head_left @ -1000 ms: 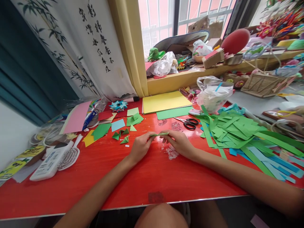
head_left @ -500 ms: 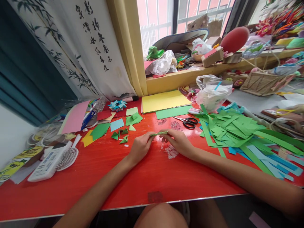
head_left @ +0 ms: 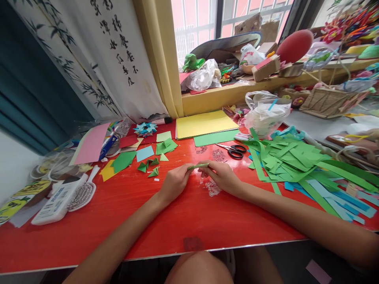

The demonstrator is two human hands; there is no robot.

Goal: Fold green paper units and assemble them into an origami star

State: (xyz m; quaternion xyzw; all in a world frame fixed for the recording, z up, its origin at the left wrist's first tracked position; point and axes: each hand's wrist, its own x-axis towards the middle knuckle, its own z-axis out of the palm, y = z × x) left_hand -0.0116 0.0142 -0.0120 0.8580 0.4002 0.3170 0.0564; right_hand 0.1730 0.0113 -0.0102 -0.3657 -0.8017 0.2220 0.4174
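A narrow folded strip of green paper [head_left: 197, 166] is stretched between my two hands, just above the red table [head_left: 142, 232]. Its left end is pinched by my left hand [head_left: 175, 182], and its right end by my right hand [head_left: 222, 176]. The far fingertips are partly hidden behind the paper. Left of my hands lie several small folded green paper triangles [head_left: 154, 172]. Behind them are a green folded sheet [head_left: 166, 146] and a light blue paper square [head_left: 145, 154].
Black-handled scissors [head_left: 236, 151] lie beyond my right hand. A heap of green paper strips [head_left: 291, 157] spreads at the right. Yellow paper sheets [head_left: 207, 124] are stacked at the back. A hairbrush [head_left: 83, 196] and a white bottle [head_left: 57, 205] lie at the left.
My hands keep the same grip on the green paper, with hardly any movement. The camera view has shifted slightly.
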